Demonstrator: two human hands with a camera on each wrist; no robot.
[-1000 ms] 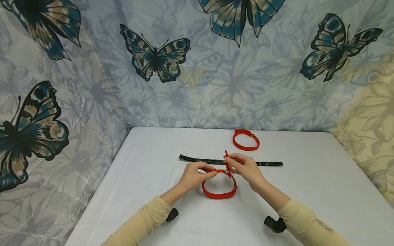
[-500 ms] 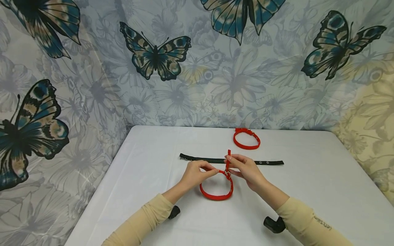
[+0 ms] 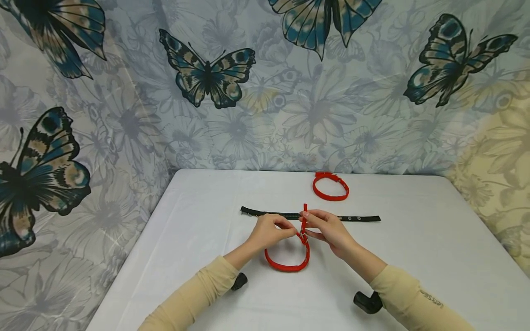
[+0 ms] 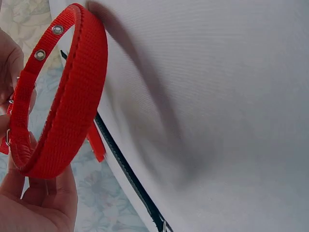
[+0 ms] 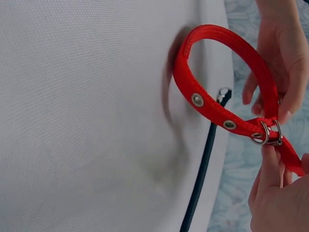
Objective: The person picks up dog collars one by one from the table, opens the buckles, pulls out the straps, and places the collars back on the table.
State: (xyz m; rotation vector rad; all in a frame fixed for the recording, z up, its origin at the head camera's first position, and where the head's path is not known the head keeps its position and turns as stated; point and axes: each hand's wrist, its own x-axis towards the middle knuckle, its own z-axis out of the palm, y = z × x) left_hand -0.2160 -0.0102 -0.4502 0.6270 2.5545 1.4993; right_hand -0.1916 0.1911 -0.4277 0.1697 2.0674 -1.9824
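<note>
A red pet collar (image 3: 287, 268) hangs as a loop above the table between my hands. My left hand (image 3: 269, 232) pinches its band beside the buckle with thumb and fingers. My right hand (image 3: 329, 230) grips the collar's free strap end, which stands upright through the metal buckle. In the right wrist view, metal eyelets (image 5: 197, 100) show along the collar, and the strap end runs past the buckle (image 5: 276, 134) toward my right fingers. From the left wrist, the wide padded side of the loop (image 4: 89, 92) faces the camera, partly hiding the buckle.
Behind the hands a black collar (image 3: 360, 219) lies stretched out across the white table (image 3: 198, 197). Farther back rests a second red collar (image 3: 331, 198), buckled into a ring. A butterfly-patterned cloth (image 3: 269, 138) rises behind the table.
Both hands have shifted slightly, and the red loop has moved a little left and toward the front. My left fingertips are now closer to the buckle. The other collars stay put.
</note>
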